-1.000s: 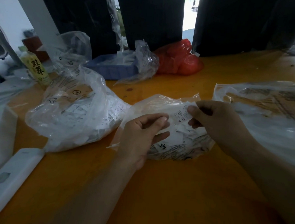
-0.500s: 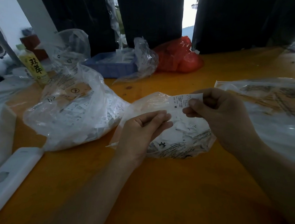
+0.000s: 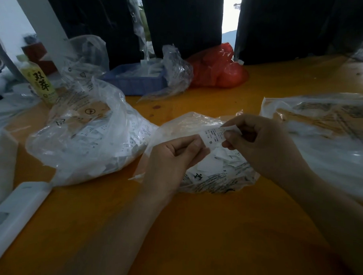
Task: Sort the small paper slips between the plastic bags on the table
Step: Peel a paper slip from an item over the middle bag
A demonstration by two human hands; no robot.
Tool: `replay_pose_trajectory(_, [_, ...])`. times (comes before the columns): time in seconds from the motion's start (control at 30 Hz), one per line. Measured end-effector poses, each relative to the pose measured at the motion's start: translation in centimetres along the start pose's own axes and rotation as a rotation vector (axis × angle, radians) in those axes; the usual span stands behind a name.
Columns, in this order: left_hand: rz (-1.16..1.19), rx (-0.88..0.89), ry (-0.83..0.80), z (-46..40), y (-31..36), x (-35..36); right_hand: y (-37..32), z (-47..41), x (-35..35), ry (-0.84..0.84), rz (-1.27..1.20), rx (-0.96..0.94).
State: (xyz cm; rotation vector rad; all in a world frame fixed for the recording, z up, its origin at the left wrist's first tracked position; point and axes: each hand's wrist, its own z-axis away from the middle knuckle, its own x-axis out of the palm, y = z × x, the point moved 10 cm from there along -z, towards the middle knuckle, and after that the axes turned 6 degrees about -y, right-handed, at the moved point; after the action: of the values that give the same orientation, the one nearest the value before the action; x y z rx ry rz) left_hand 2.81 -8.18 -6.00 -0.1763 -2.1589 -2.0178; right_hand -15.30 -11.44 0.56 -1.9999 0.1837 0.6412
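I pinch one paper slip [image 3: 215, 134] between both hands — left hand [image 3: 175, 155], right hand [image 3: 259, 145] — above the middle bag [image 3: 216, 180] on the counter [image 3: 193, 231]. Pulling unevenly could tear it, or it could drop into the wrong bag.

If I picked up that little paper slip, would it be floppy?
Probably floppy: the paper slip looks thin and bends between the left hand and right hand. Likely very light, since fingertip pinches hold it. It might tear if tugged.
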Motion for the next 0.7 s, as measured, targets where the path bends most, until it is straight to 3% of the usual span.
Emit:
replay_pose_trajectory(0.23, [-0.128, 0.032, 0.019, 0.3, 0.8, -0.3, -0.6, 0.0, -0.1, -0.015, 0.085, -0.042])
replay_pose_trajectory(0.4, [-0.226, 0.012, -0.015, 0.5, 0.6, 0.1, -0.1, 0.1, 1.8, -0.159, 0.114, -0.011])
replay_pose_trajectory(0.6, [-0.081, -0.063, 0.009, 0.3, -0.6, -0.1, 1.2, 0.1, 1.1, -0.018, -0.043, 0.061])
replay_pose_trajectory(0.7, [-0.056, -0.061, 0.021, 0.2, -0.6, -0.2, 0.6, 0.3, 2.4, -0.085, -0.047, 0.03])
